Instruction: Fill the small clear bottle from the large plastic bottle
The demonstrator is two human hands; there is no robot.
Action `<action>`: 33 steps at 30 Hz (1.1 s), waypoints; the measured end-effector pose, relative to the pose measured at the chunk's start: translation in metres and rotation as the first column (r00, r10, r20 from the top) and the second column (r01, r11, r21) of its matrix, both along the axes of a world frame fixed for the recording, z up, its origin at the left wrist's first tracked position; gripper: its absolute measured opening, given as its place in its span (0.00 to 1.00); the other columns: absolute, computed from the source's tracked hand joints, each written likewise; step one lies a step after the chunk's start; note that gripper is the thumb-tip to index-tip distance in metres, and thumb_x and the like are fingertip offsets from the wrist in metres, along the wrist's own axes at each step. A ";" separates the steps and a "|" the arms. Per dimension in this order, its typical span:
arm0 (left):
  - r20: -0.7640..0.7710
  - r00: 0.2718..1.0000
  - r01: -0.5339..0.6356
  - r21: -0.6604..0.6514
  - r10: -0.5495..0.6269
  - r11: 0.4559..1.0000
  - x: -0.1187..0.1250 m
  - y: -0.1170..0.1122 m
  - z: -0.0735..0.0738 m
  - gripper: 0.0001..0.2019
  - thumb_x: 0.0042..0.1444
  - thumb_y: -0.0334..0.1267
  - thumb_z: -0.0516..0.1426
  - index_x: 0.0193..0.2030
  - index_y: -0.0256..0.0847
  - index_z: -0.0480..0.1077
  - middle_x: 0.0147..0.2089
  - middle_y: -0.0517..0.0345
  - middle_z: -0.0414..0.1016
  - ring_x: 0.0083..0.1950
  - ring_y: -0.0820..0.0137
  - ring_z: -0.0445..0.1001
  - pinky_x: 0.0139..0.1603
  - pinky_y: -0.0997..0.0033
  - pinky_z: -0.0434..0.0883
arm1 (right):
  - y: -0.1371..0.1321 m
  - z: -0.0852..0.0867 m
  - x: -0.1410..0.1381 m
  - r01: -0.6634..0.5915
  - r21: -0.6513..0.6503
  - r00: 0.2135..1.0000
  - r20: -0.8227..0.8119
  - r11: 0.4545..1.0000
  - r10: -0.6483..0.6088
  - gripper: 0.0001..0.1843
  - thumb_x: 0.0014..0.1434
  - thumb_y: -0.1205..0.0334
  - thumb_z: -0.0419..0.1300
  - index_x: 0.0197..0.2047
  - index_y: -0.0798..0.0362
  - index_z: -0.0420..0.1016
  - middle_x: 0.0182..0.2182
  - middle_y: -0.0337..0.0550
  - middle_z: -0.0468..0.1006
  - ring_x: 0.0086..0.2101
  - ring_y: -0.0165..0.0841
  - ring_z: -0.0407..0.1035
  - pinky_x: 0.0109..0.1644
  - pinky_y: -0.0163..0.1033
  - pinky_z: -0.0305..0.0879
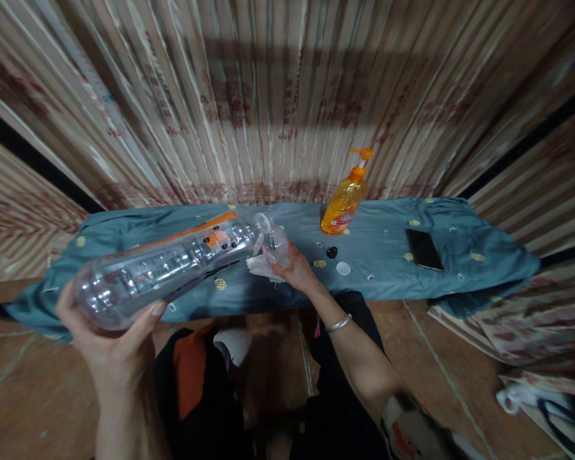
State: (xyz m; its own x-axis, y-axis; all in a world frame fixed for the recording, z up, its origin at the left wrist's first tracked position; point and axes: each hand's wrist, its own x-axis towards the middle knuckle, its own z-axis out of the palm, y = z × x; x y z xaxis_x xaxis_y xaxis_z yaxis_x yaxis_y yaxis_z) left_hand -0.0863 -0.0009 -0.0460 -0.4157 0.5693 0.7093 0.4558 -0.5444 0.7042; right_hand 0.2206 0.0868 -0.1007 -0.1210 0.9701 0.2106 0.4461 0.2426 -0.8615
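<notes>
My left hand (108, 332) grips the base of a large clear plastic bottle (172, 265) with an orange label, held on its side above the table's front edge. At the bottle's neck end, my right hand (294, 268) is closed on a crumpled white tissue (261, 265). A clear cup-like piece (274, 239) sits against the bottle's mouth by my right fingers. A silver bangle (339, 323) is on my right wrist.
A low table covered in a teal cloth (388, 223) holds an orange pump bottle of liquid (345, 198), a black phone (424, 249), a small black cap (332, 252) and a white cap (344, 268). Patterned curtains hang behind. Plastic bags (531, 396) lie on the floor at right.
</notes>
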 end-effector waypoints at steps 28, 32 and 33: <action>0.079 0.993 0.086 0.061 -0.091 0.994 0.005 0.001 0.005 0.49 0.26 0.38 0.76 0.62 0.51 0.68 0.65 0.51 0.72 0.66 0.48 0.71 0.70 0.28 0.57 | 0.001 -0.003 0.002 -0.008 -0.054 0.999 0.035 0.999 0.010 0.42 0.53 0.62 0.66 0.69 0.51 0.58 0.55 0.49 0.79 0.53 0.46 0.76 0.58 0.51 0.72; 0.083 0.989 0.113 0.073 -0.119 0.991 0.006 0.001 0.007 0.49 0.28 0.36 0.75 0.63 0.51 0.69 0.65 0.50 0.72 0.66 0.47 0.70 0.71 0.27 0.56 | 0.001 -0.003 0.003 -0.013 -0.044 0.999 0.029 0.999 0.015 0.41 0.53 0.62 0.65 0.69 0.52 0.59 0.55 0.49 0.80 0.52 0.47 0.77 0.58 0.50 0.73; 0.089 0.989 0.109 0.074 -0.115 0.991 0.007 0.001 0.007 0.49 0.27 0.36 0.75 0.62 0.50 0.69 0.64 0.51 0.73 0.66 0.47 0.70 0.71 0.27 0.56 | 0.001 -0.003 0.003 -0.017 -0.043 0.999 0.030 0.999 0.018 0.41 0.53 0.62 0.65 0.69 0.52 0.59 0.56 0.50 0.79 0.53 0.47 0.77 0.58 0.51 0.73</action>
State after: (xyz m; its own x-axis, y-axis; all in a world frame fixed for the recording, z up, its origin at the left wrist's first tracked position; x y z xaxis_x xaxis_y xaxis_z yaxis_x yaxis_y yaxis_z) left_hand -0.0796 0.0002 -0.0388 -0.4177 0.5674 0.7096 0.3235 -0.6370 0.6997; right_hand 0.2233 0.0882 -0.1039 -0.1435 0.9758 0.1647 0.4679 0.2136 -0.8576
